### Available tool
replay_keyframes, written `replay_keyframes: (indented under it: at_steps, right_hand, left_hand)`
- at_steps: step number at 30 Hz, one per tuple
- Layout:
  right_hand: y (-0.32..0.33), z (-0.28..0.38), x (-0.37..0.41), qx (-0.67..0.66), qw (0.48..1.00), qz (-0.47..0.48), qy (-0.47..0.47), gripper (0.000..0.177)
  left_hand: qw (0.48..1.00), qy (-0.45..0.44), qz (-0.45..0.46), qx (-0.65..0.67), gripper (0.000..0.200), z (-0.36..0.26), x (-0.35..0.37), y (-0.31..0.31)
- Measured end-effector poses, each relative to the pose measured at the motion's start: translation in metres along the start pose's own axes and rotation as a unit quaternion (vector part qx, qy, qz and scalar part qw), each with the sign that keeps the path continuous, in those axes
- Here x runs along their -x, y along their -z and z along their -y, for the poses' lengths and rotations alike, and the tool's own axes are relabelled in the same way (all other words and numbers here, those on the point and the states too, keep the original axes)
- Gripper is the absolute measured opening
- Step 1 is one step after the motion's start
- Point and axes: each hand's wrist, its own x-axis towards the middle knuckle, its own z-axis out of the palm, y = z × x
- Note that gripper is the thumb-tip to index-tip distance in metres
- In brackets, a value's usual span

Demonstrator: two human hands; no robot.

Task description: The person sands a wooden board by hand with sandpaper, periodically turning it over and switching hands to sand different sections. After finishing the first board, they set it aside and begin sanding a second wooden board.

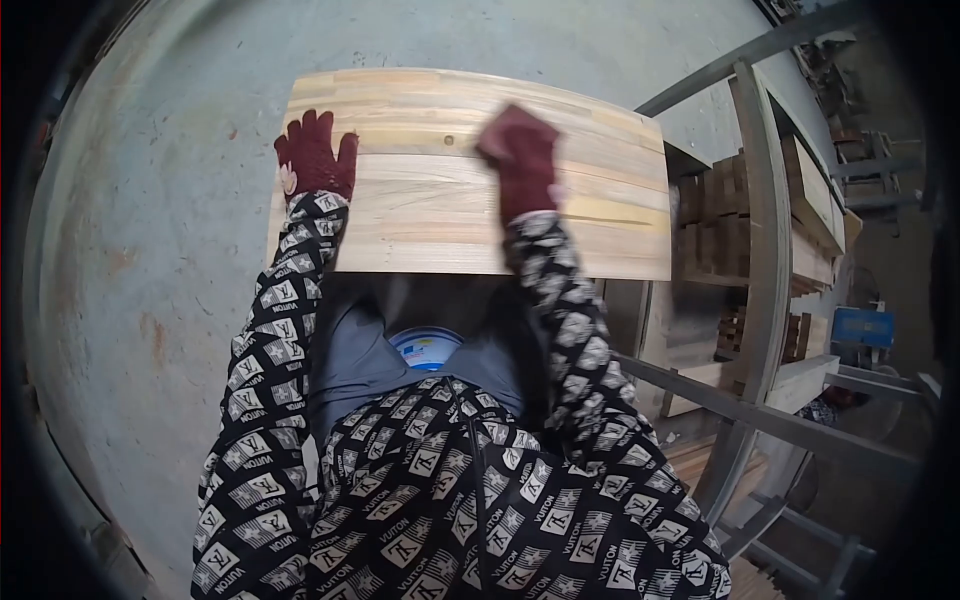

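A pale wooden panel (420,228), made of glued strips, lies flat across the lap area in front of me. My left hand (318,155), in a dark red knit glove, rests with fingers spread on its left end. Over the right-centre of the panel is my right hand (522,160), in a matching glove and smeared by motion. Its outline is compact, but the separate fingers do not show, nor whether anything is under or in them. A small dark knot (449,140) marks the wood between the hands.
To my right stands a metal frame rack (765,230) with stacked wooden pieces (715,215) in and behind it. A blue box (863,327) sits farther right. Below the panel, between my knees, a round blue-and-white object (425,348) shows. Grey concrete floor (150,220) spreads to the left.
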Motion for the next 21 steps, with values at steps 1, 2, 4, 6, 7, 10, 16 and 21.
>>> replay_keyframes:
  at_steps: [1, 2, 4, 6, 7, 10, 16, 21]
  right_hand:
    - [0.032, -0.024, -0.008, -0.015, 0.998, -0.005, -0.057, 0.034]
    - [0.056, -0.072, -0.007, 0.069, 0.996, -0.038, -0.049, 0.034]
    - [0.102, -0.150, -0.010, 0.221, 0.973, -0.062, 0.008, 0.033]
    - [0.136, -0.121, -0.027, 0.217, 0.974, -0.062, -0.024, 0.026]
    - [0.131, -0.106, -0.035, 0.186, 0.979, -0.049, -0.066, 0.026]
    - [0.040, -0.101, -0.050, 0.115, 0.982, -0.049, -0.139, 0.023]
    - [-0.063, 0.109, -0.062, 0.033, 0.985, 0.102, 0.135, 0.034]
    - [-0.072, -0.026, -0.097, -0.095, 0.981, 0.085, -0.146, 0.021]
  left_hand:
    - [1.000, -0.001, -0.003, -0.005, 0.049, 0.000, 0.000, -0.001]
    - [1.000, -0.002, -0.009, -0.011, 0.048, -0.001, -0.001, 0.000]
    - [1.000, -0.010, -0.021, -0.007, 0.045, 0.000, -0.003, 0.000]
    - [0.999, -0.012, -0.037, -0.002, 0.045, -0.005, -0.003, 0.008]
    - [1.000, -0.003, -0.008, -0.010, 0.045, -0.006, -0.004, 0.011]
    - [1.000, 0.003, 0.001, 0.005, 0.046, -0.007, -0.007, 0.013]
    - [0.999, -0.019, -0.029, 0.018, 0.044, -0.003, -0.005, 0.008]
    - [0.998, -0.029, -0.056, 0.011, 0.045, 0.002, -0.002, -0.002]
